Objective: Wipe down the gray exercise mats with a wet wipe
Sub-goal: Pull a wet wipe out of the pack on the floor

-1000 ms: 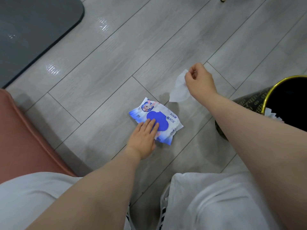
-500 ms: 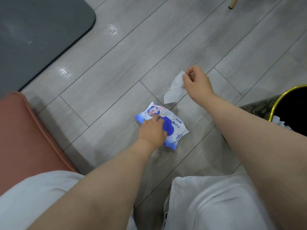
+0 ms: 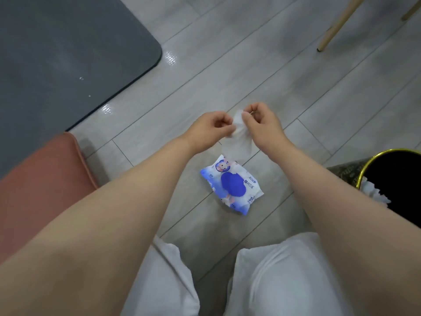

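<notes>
Pinching the wipe [image 3: 237, 142] between us, our left hand [image 3: 208, 131] and right hand [image 3: 262, 126] each curl thumb and forefinger onto its top edge, knuckles nearly touching, so the sheet hangs bunched below them toward 6 o'clock, over the pack [image 3: 232, 185] on the floor [image 3: 250, 71]. We judge the step as opening the wipe out before any wiping begins. What the coming move turns on is the mat [image 3: 68, 53]: it lies well apart at about 10 o'clock from our fingers, its nearest rounded corner toward 11, its long axis not readable since it runs out of view. Our left hand is the nearer one. A bin [image 3: 364, 172] stands at 4 o'clock.
</notes>
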